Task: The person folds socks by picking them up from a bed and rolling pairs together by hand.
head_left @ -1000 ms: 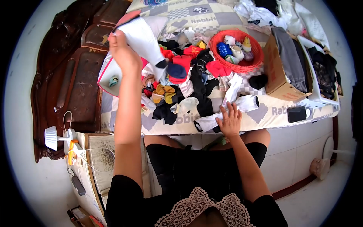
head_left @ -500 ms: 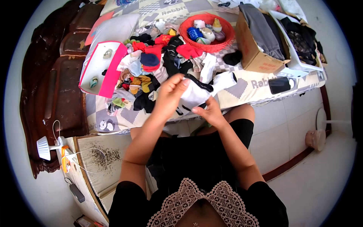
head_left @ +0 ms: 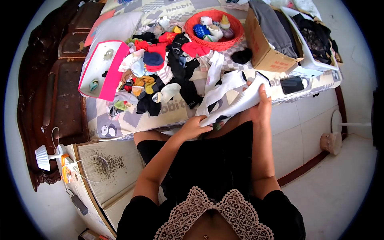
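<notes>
A long white sock (head_left: 236, 106) with black trim is stretched out between my hands, over my lap at the bed's edge. My left hand (head_left: 195, 128) pinches its lower left end. At the black-edged cuff, my right hand (head_left: 262, 106) grips the other end. Just behind lies a second white sock (head_left: 224, 85) with a black cuff, partly covered by the held one. Another white sock (head_left: 215, 71) rests farther back. To the left spreads a heap of mixed socks (head_left: 160, 72) in red, black, yellow and white.
A red basket (head_left: 236, 45) holds rolled socks. Beside it stand a cardboard box (head_left: 266, 60) and a white bin (head_left: 320, 69), both with dark clothes. A phone (head_left: 292, 85) lies near the bed's edge. A pink-and-white box (head_left: 114, 76) sits at left.
The white sock, bunched between my hands before, is now pulled out lengthwise. My right hand moved right and up; my left hand moved down towards my lap.
</notes>
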The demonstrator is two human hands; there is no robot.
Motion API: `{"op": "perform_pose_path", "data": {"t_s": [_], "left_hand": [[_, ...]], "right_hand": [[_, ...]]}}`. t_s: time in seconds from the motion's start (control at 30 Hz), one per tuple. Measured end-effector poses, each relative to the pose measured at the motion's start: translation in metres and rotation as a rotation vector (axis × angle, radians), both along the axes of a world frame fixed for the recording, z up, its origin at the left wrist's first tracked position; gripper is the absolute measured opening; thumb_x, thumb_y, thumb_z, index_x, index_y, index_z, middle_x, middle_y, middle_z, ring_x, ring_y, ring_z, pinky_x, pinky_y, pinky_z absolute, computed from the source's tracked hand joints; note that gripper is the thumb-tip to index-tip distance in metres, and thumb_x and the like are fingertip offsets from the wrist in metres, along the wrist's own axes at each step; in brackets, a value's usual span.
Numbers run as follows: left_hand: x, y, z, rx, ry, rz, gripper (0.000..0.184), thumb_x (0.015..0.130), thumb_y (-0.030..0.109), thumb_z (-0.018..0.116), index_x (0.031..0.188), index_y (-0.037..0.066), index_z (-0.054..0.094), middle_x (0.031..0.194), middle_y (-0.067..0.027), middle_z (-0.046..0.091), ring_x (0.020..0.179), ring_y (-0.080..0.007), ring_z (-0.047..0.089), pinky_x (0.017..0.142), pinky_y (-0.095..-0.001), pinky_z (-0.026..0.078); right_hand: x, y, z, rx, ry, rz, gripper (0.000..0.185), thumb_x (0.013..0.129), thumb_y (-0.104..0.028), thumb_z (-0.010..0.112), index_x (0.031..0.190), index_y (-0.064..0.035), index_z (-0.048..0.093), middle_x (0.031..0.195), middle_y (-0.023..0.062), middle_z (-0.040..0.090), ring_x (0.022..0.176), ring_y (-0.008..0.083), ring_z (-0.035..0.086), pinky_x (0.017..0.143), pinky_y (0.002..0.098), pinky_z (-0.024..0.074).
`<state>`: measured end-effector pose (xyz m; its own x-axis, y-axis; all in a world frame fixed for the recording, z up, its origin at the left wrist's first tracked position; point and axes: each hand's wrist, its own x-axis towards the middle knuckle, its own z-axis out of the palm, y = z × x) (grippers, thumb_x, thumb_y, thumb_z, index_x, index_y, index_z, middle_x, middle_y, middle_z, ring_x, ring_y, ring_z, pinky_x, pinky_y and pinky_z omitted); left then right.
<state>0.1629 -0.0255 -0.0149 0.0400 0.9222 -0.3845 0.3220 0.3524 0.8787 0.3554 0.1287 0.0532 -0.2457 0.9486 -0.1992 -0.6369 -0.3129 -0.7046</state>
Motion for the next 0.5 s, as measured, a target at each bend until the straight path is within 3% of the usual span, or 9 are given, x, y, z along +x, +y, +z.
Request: {"op": "perform_pose_path", "data": {"t_s": [0.2, 0.3, 0.37, 0.5], "left_hand": [[0.003, -0.008, 0.000, 0.110, 0.020, 0.092, 0.052, 0.077, 0.027, 0.068, 0.116, -0.003, 0.050, 0.104, -0.0110, 0.058, 0.093, -0.0195, 0.054, 0.083, -0.0283, 0.041], [0.000, -0.009, -0.039, 0.240, -0.062, 0.157, 0.050, 0.082, 0.020, 0.063, 0.125, 0.000, 0.045, 0.103, -0.0083, 0.057, 0.090, -0.0164, 0.054, 0.081, -0.0269, 0.042], [-0.003, -0.009, -0.057, 0.107, -0.129, 0.272, 0.048, 0.085, 0.014, 0.059, 0.129, 0.003, 0.043, 0.103, -0.0071, 0.055, 0.089, -0.0121, 0.054, 0.078, -0.0249, 0.043], [0.014, -0.003, -0.051, 0.207, -0.211, 0.450, 0.044, 0.087, 0.014, 0.058, 0.128, 0.007, 0.046, 0.108, -0.0081, 0.053, 0.084, -0.0083, 0.054, 0.075, -0.0225, 0.043]], "right_hand": [[-0.005, 0.001, 0.022, 0.087, -0.022, -0.028, 0.041, 0.092, -0.025, 0.049, 0.119, 0.0052, 0.043, 0.105, 0.0247, 0.059, 0.093, 0.0336, 0.060, 0.084, 0.0421, 0.0483], [-0.009, 0.003, 0.029, 0.112, -0.022, -0.037, 0.042, 0.092, -0.024, 0.049, 0.122, 0.0041, 0.041, 0.105, 0.0241, 0.059, 0.095, 0.0327, 0.060, 0.086, 0.0410, 0.0475], [-0.011, 0.003, 0.040, 0.149, -0.032, -0.045, 0.042, 0.092, -0.024, 0.049, 0.122, 0.0040, 0.041, 0.106, 0.0241, 0.059, 0.095, 0.0323, 0.060, 0.086, 0.0404, 0.0475], [-0.012, 0.009, 0.067, 0.300, -0.022, -0.066, 0.043, 0.093, -0.024, 0.048, 0.123, 0.0057, 0.041, 0.108, 0.0239, 0.059, 0.097, 0.0314, 0.060, 0.088, 0.0399, 0.0457]]}}
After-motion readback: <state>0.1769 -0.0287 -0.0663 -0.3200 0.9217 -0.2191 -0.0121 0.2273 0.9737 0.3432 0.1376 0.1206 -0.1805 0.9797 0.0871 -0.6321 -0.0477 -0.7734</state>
